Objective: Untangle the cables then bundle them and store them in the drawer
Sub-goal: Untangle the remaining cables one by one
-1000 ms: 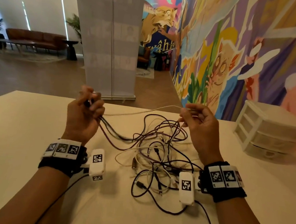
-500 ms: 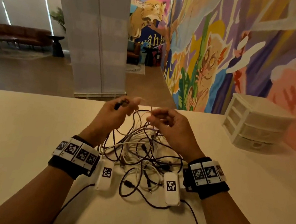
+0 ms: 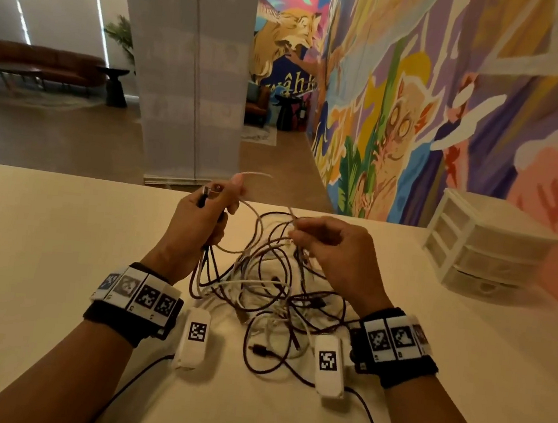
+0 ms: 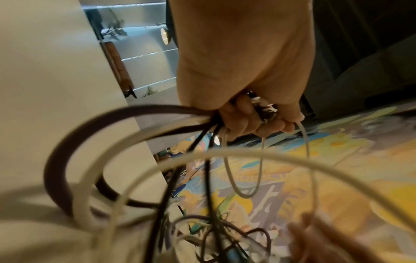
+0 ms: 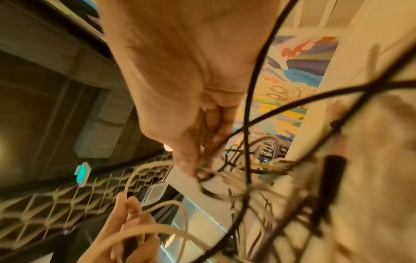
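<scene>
From the head view, the tangled cables (image 3: pixel 269 289) lie mid-tabletop (image 3: pixel 42 255), far from every edge; the drawer unit (image 3: pixel 484 246) stands well apart at the right edge. In the left wrist view, the left hand (image 4: pixel 243 71) clenches several cables. In the right wrist view, the right hand (image 5: pixel 180 80) pinches thin strands between its fingers (image 5: pixel 216 128).

Head view: looking forward and down from above the pale beige tabletop (image 3: pixel 42 255), hands mid-frame. Left wrist view: very close, facing along the left hand (image 4: pixel 243 58). Right wrist view: equally close along the right hand (image 5: pixel 180 71). Shared by all three: the tangle of dark and white cables (image 3: pixel 262 289).
</scene>
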{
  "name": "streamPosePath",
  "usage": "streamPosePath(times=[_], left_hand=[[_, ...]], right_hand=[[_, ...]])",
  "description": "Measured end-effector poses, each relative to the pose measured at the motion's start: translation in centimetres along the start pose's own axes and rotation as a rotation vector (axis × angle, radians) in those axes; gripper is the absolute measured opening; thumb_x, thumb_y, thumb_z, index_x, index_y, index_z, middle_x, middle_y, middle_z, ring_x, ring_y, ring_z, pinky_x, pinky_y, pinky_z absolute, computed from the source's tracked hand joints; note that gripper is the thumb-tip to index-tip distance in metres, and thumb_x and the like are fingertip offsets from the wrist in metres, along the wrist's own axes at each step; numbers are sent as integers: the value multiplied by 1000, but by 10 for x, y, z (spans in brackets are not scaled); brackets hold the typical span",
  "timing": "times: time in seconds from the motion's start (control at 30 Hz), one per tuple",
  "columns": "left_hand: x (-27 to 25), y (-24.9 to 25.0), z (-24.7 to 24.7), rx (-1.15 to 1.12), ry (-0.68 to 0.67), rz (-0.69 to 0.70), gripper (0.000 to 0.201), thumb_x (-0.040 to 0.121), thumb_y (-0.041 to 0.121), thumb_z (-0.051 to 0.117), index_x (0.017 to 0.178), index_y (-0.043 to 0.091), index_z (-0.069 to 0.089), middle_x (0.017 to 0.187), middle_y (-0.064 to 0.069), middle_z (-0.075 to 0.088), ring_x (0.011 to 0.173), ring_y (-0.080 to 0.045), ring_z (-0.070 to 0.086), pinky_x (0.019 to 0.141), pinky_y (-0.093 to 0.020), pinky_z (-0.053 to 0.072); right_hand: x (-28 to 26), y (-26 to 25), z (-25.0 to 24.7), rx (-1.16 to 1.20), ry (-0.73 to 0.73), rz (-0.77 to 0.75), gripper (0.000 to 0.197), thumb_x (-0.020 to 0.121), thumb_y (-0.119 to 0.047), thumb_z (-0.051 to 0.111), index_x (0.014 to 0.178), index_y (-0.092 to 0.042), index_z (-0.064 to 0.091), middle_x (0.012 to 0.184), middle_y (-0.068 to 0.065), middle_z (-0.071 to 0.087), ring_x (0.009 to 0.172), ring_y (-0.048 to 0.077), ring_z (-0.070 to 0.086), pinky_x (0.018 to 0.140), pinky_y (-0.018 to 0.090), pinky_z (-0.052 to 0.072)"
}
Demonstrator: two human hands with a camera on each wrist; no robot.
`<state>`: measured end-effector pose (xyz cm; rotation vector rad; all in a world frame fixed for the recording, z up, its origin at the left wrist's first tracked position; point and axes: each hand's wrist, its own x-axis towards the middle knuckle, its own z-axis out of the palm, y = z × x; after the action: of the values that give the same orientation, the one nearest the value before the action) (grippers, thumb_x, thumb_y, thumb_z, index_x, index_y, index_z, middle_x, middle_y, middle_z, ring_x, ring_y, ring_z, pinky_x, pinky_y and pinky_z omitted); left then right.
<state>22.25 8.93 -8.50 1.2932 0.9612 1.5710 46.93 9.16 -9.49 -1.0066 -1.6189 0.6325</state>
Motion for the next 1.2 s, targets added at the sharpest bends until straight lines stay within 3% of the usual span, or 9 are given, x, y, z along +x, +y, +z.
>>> streamPosePath(times=[0.07, 0.17, 0.3, 0.4, 0.6, 0.8, 0.9, 1.0, 1.2], left_hand=[[-3, 1, 4, 97, -17, 8, 43, 94, 58, 73, 93, 15, 70, 70, -4, 46, 55, -12, 31, 51, -28, 28], [-10, 6, 14, 202, -87, 31, 32, 89, 49, 79, 99, 19, 78, 74, 4, 68, 55, -7, 49, 51, -20, 38], [-17, 13, 23, 285, -184, 44, 24, 89, 33, 84, 110, 22, 81, 100, 5, 81, 93, -4, 76, 71, -10, 53], [-17, 12, 25, 345, -245, 50, 26, 88, 34, 86, 112, 26, 81, 104, 7, 82, 102, -7, 77, 86, -17, 55], [-19, 5, 32, 383, -311, 47, 24, 89, 36, 84, 109, 22, 82, 99, 6, 82, 100, -9, 78, 94, -25, 56], [-15, 6, 25, 364, -201, 58, 15, 91, 31, 83, 103, 22, 83, 96, 4, 82, 95, -11, 77, 87, -25, 54], [-13, 7, 21, 259, -134, 77, 13, 91, 23, 82, 103, 17, 83, 100, 2, 82, 100, -10, 76, 90, -25, 53], [-14, 7, 23, 213, -124, 94, 14, 92, 21, 82, 104, 15, 83, 103, 1, 82, 104, -11, 76, 95, -28, 53], [-14, 6, 26, 225, -134, 129, 14, 94, 20, 81, 106, 14, 83, 105, 4, 82, 108, -7, 74, 88, -16, 53]], right_hand=[[3, -7, -6, 108, 103, -56, 22, 92, -18, 85, 114, -19, 84, 103, -6, 83, 94, 14, 80, 88, 36, 66], [3, -13, -5, 180, 77, -30, 22, 91, -14, 85, 113, -17, 84, 103, -5, 83, 95, 15, 81, 86, 36, 67], [-1, -13, -3, 140, 95, -30, 22, 88, -17, 88, 110, -20, 84, 101, -10, 83, 96, 8, 79, 87, 24, 62], [0, -19, -3, 271, 96, -63, 27, 88, -11, 87, 114, -14, 81, 104, -3, 83, 99, 12, 79, 86, 20, 60], [-4, -18, 10, 306, 124, -28, 29, 84, -13, 90, 110, -13, 77, 99, -1, 83, 96, 14, 80, 84, 25, 63], [-2, -6, 15, 187, -35, 136, 15, 104, -27, 69, 116, -17, 74, 100, -3, 83, 101, 13, 79, 79, 30, 65], [-3, 2, 19, 25, -93, 87, 10, 101, -22, 75, 109, -28, 75, 102, -8, 82, 100, 6, 78, 92, 37, 64], [-4, -1, 16, -40, -138, 50, 16, 97, -24, 80, 110, -32, 79, 105, -15, 80, 104, 3, 75, 97, 32, 60], [-7, -10, 8, -192, -175, -38, 19, 94, -24, 82, 111, -32, 82, 109, -18, 77, 106, -1, 72, 85, 27, 61]])
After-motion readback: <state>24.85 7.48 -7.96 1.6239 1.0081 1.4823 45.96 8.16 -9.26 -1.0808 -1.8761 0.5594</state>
